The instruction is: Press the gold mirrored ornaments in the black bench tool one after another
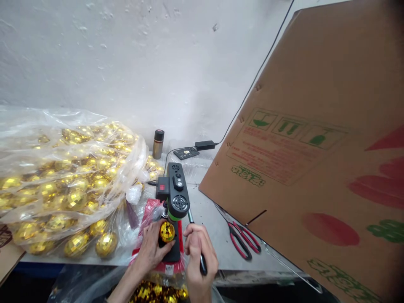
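My left hand grips a small gold mirrored ball, thumb and fingers on either side of it. The ball sits over the black base of a bench press, just under its head. My right hand is wrapped round the black lever handle on the right side of the press. A red plastic sheet lies beneath the press. Below the table edge, more gold balls show between my forearms. My left fingertips are partly hidden behind the ball and the press.
A large clear bag full of gold balls covers the left of the table. Red-and-black scissors lie to the right, beside a big cardboard box. Behind the press are a brown bottle, a black power adapter and its cable.
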### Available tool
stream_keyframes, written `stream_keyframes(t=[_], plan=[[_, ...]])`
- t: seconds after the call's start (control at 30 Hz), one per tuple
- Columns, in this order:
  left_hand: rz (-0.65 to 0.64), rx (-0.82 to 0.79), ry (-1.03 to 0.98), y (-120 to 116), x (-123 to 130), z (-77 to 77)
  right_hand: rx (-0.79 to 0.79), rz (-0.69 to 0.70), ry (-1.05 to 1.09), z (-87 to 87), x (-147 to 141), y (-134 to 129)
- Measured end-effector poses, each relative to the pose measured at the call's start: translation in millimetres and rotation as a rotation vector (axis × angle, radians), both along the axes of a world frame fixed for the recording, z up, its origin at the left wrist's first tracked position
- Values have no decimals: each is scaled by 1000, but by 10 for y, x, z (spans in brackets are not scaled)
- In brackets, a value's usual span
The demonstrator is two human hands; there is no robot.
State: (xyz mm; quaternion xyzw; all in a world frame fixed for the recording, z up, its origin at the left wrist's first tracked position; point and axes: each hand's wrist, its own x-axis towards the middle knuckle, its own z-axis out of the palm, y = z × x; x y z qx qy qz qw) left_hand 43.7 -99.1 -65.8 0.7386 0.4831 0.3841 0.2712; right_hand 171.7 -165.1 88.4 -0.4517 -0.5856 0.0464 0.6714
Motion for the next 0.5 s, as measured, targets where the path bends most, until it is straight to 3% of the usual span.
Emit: stream_keyframes(t=[0.27, 0.5], plan=[[-9, -20, 22, -44, 2, 95, 71, -52, 30, -488, -6, 63], [5, 1, -8, -47, 29, 31, 115, -120, 60, -564, -55, 121]])
